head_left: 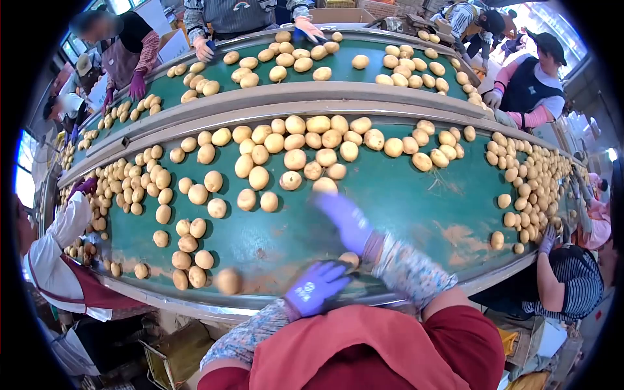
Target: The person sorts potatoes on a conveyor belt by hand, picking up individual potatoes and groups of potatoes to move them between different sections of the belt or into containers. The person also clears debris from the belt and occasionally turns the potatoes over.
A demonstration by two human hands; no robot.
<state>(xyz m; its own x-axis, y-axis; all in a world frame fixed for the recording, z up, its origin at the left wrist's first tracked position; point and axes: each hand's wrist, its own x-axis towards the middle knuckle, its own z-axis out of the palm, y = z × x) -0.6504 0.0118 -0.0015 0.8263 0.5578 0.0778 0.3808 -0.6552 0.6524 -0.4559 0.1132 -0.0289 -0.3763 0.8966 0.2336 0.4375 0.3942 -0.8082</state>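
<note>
"Purple gloves, one pair, item one. State of each?"

"Mine. Left hand point(316, 286): at the near rim of the green belt point(416, 201), fingers spread wide, holding nothing. The near potato point(350, 260) lies just beside its fingertips. Right hand point(348, 221): extended across the belt and blurred, fingertips at the far potato point(325, 186), which sits on the near edge of the big cluster. Whether it grips that one I cannot tell."

"Item two, the potatoes. Handling?"

"My judgement: firm and dense, some heft apiece, each a rounded handful. The skin is pale yellow and smooth, so one would likely roll or slip from a loose pinch. Best cupped around the middle with fingers underneath. Hard enough not to crush, though a drop would probably bruise it."

"Writing, brands?"

"A white print on the back of the left glove, too smeared to read. Nothing legible on the belt or its frame."

"Surroundings?"

"A floral sleeve point(406, 270) on each forearm, with a red garment point(364, 344) below. Loose potatoes are scattered left of my hands, with brown dirt near the rim. Beyond a grey divider point(292, 104) is a second belt point(344, 75), also loaded. Other workers stand around both belts: one at left in a white sleeve point(65, 227), one at right in a striped top point(575, 279)."
</note>
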